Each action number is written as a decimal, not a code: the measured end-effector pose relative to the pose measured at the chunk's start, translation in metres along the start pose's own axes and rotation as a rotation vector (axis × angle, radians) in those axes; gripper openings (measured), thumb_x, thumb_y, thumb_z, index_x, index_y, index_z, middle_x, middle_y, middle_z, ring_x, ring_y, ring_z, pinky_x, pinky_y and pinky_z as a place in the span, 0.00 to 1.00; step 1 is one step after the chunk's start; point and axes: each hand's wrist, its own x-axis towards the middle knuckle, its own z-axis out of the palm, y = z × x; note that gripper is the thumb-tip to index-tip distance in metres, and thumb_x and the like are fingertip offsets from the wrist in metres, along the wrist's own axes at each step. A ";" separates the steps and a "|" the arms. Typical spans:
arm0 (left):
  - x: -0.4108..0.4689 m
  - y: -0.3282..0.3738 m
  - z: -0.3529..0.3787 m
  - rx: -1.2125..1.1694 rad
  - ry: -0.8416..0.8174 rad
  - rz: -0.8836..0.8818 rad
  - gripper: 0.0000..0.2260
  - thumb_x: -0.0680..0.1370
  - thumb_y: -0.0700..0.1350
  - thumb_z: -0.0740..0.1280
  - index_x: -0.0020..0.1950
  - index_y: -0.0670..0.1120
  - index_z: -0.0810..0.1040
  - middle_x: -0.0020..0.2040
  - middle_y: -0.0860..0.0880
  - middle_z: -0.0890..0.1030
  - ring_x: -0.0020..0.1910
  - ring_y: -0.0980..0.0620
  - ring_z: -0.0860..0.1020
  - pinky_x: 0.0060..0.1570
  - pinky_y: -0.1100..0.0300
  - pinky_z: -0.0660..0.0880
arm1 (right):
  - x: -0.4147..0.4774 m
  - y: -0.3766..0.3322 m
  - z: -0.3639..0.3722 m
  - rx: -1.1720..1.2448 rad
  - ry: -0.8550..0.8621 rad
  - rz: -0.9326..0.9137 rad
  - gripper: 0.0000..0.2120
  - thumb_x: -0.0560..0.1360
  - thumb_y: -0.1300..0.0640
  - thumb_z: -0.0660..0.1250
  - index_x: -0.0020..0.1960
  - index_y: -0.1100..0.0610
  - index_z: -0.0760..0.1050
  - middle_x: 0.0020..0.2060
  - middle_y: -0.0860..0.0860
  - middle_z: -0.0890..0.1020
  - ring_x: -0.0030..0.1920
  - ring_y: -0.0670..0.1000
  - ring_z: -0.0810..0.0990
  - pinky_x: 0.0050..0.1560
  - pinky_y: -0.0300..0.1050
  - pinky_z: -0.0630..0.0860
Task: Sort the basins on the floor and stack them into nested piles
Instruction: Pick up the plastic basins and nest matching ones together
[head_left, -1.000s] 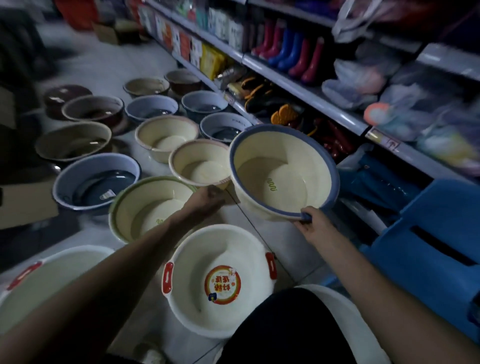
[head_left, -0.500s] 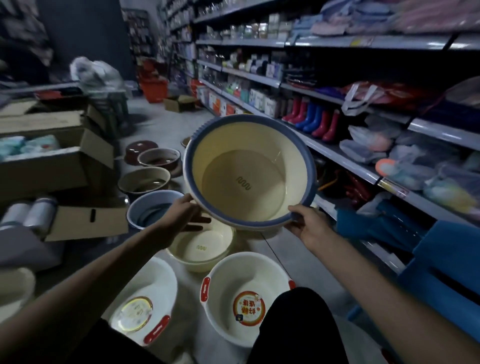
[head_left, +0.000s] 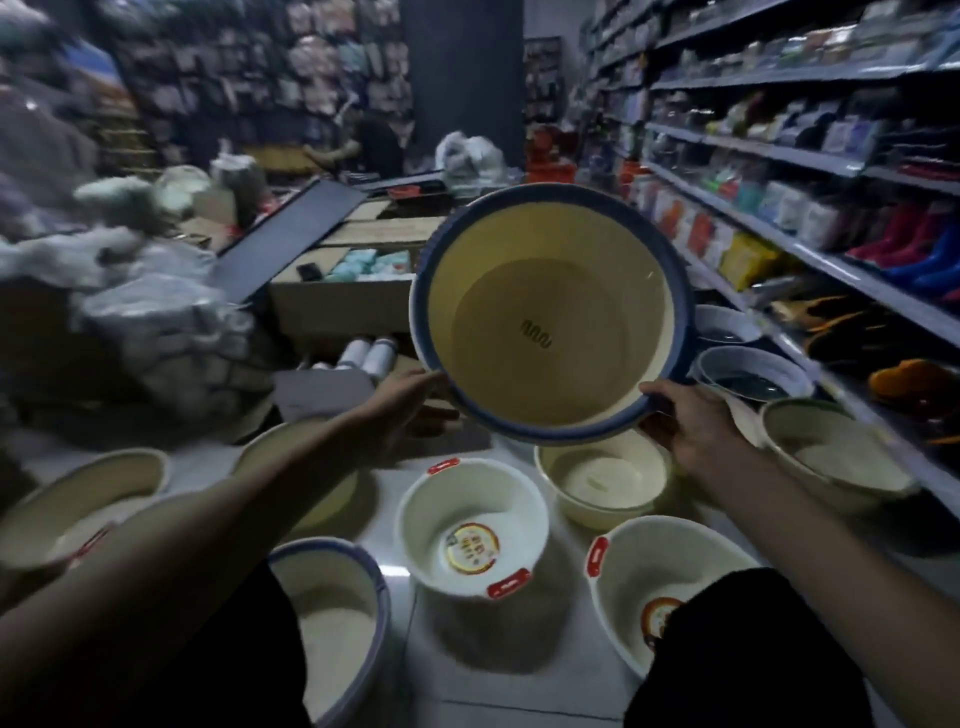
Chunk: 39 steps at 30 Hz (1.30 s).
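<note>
I hold a cream basin with a blue rim up in the air, tilted so its inside faces me. My left hand grips its lower left rim and my right hand grips its lower right rim. On the floor below stand several basins: a white one with red handles and a round sticker, a second white one with red handles, a plain cream one, a blue-rimmed cream one by my left knee, and a green-rimmed one at right.
Store shelves with goods and rubber boots run along the right. Open cardboard boxes and bagged goods crowd the left and middle. Blue-grey basins stand by the shelf. More cream basins lie at left.
My view has swung left while both hands keep the blue-rimmed basin raised. It went from low near the floor to held up in front of me. Different floor basins now show below.
</note>
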 end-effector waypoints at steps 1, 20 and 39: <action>-0.003 -0.007 -0.015 -0.007 0.049 0.004 0.07 0.80 0.43 0.66 0.54 0.42 0.81 0.48 0.41 0.86 0.54 0.39 0.84 0.61 0.44 0.79 | 0.000 0.009 0.012 -0.015 -0.032 0.005 0.10 0.73 0.67 0.72 0.53 0.61 0.78 0.43 0.56 0.82 0.46 0.55 0.82 0.36 0.46 0.80; -0.118 -0.232 -0.229 -0.140 0.658 -0.274 0.08 0.79 0.40 0.71 0.57 0.45 0.78 0.49 0.43 0.84 0.47 0.45 0.84 0.38 0.57 0.81 | -0.023 0.224 0.184 -0.641 -0.435 -0.019 0.12 0.76 0.58 0.73 0.58 0.56 0.77 0.48 0.56 0.84 0.47 0.58 0.84 0.48 0.56 0.83; -0.122 -0.411 -0.270 0.160 0.764 -0.559 0.05 0.73 0.46 0.73 0.48 0.50 0.83 0.40 0.51 0.86 0.40 0.50 0.83 0.46 0.46 0.82 | -0.015 0.387 0.256 -1.109 -0.728 0.020 0.11 0.77 0.63 0.65 0.57 0.54 0.77 0.46 0.51 0.83 0.48 0.55 0.82 0.42 0.44 0.76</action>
